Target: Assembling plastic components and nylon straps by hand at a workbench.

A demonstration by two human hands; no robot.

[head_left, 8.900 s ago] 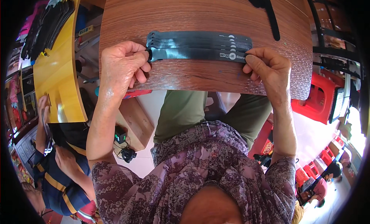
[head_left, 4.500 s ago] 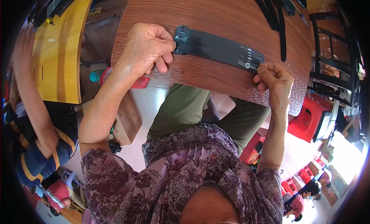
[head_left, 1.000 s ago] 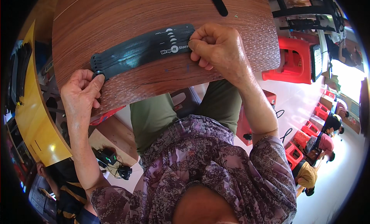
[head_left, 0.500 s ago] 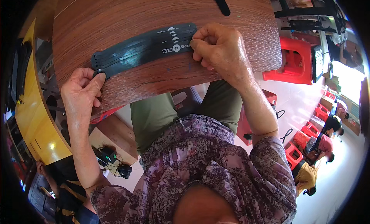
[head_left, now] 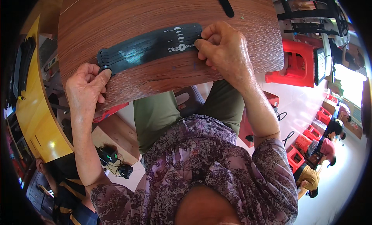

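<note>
A sheet of dark strips, which look like black straps (head_left: 135, 48) lying side by side, stretches across the brown wooden table (head_left: 155, 83). Its left end has a row of small slots and its right part carries white print. My left hand (head_left: 87, 85) pinches the near left corner between thumb and finger. At the opposite end, my right hand (head_left: 226, 50) grips the right edge, thumb on top and fingers curled, hiding that edge. The sheet looks flat; whether it touches the tabletop all along I cannot tell.
A separate black strap (head_left: 224, 5) lies at the table's far side. Right of the table stands a red stool (head_left: 288, 64). On the left, a yellow table (head_left: 37, 120) bears more black straps (head_left: 24, 66). A person (head_left: 69, 198) is at lower left; others sit farther right.
The table, sheet and both hands appear slightly farther right together in the picture. Both hands keep the same hold on the sheet's two ends.
</note>
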